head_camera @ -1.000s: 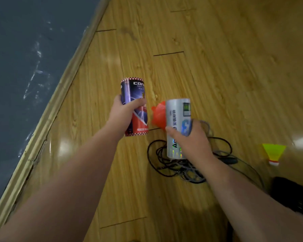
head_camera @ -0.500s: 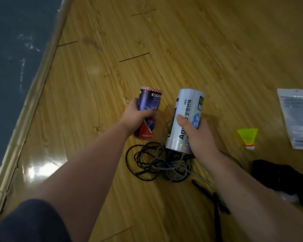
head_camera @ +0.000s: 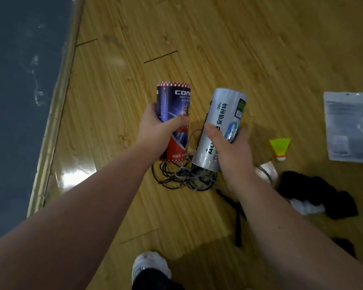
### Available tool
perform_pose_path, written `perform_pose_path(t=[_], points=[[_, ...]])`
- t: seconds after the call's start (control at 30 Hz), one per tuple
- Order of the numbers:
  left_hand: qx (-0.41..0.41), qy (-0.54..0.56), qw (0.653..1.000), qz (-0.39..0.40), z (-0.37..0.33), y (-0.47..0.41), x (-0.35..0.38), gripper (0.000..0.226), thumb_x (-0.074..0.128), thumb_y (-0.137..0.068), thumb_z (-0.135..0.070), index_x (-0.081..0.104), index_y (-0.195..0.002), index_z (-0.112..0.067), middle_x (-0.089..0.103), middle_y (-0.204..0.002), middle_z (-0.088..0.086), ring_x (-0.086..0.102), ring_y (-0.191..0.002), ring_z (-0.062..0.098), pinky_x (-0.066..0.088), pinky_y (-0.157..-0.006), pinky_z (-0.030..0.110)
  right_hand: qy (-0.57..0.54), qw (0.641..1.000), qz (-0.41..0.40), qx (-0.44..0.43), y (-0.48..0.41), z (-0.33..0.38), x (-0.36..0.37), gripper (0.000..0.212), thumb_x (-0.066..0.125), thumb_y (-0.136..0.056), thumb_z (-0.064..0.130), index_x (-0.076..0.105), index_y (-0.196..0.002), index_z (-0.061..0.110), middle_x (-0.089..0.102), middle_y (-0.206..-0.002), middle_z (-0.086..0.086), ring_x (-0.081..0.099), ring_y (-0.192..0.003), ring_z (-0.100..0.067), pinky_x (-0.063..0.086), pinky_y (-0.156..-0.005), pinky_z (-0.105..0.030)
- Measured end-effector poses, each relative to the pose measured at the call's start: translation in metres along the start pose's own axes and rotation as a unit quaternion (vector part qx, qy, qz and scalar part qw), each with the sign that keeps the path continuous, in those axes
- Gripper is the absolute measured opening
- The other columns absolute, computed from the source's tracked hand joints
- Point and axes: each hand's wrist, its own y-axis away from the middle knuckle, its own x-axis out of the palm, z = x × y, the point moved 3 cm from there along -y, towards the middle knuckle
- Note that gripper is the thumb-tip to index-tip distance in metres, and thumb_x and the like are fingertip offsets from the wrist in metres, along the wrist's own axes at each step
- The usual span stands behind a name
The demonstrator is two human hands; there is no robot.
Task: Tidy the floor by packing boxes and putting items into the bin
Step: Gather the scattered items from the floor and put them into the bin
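My left hand (head_camera: 155,130) grips a dark blue and red shuttlecock tube (head_camera: 174,105) around its middle, held upright above the wooden floor. Beside it, my right hand (head_camera: 228,149) grips a silver shuttlecock tube (head_camera: 222,114) with printed characters, tilted slightly to the right. The two tubes are close together but apart. Under them a tangle of black and grey cables (head_camera: 184,176) lies on the floor.
A yellow shuttlecock (head_camera: 280,146) stands on the floor to the right, with a grey plastic pouch (head_camera: 348,126) beyond it. Black cloth (head_camera: 314,193) over something white lies lower right. A black strap (head_camera: 237,218) runs near my right arm. My white shoe (head_camera: 149,266) shows below. Dark flooring borders the left.
Both tubes stay in my hands and have come a little higher and closer to me. The view has shifted, bringing the pouch, the black cloth and my shoe into sight.
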Motion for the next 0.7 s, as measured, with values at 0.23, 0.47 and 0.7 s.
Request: perform_pose_path(t=[0.23, 0.47, 0.7], points=[[0.004, -0.049, 0.999, 0.010, -0.148, 0.106, 0.029, 0.044, 0.080, -0.058, -0.037, 0.052, -0.093, -0.032, 0.063, -0.085, -0.011, 0.064, -0.065, -0.007, 0.043, -0.046, 0.007, 0.038, 0.999, -0.023, -0.017, 0.106, 0.134, -0.091, 0.034, 0.080, -0.077, 0.038, 0.055, -0.099, 0.030, 0.068, -0.083, 0.017, 0.067, -0.072, 0.004, 0.047, -0.051, -0.010], [0.007, -0.106, 0.989, 0.106, -0.380, 0.257, 0.037, 0.039, 0.082, -0.069, -0.031, 0.049, -0.091, -0.033, 0.063, -0.095, -0.003, 0.066, -0.081, 0.014, 0.050, -0.068, 0.031, 0.054, 0.997, -0.054, -0.022, 0.263, 0.357, -0.202, 0.037, 0.078, -0.079, 0.040, 0.054, -0.106, 0.034, 0.069, -0.089, 0.022, 0.068, -0.076, 0.005, 0.048, -0.053, -0.009], [0.075, -0.167, 0.949, 0.256, -0.532, 0.407, 0.071, 0.050, 0.079, -0.057, -0.047, 0.052, -0.095, -0.031, 0.066, -0.095, -0.003, 0.069, -0.074, 0.013, 0.052, -0.062, 0.030, 0.039, 0.983, -0.173, -0.054, 0.449, 0.481, -0.288, 0.048, 0.070, -0.065, 0.067, 0.051, -0.105, 0.047, 0.067, -0.096, 0.025, 0.068, -0.081, 0.002, 0.055, -0.055, -0.019]])
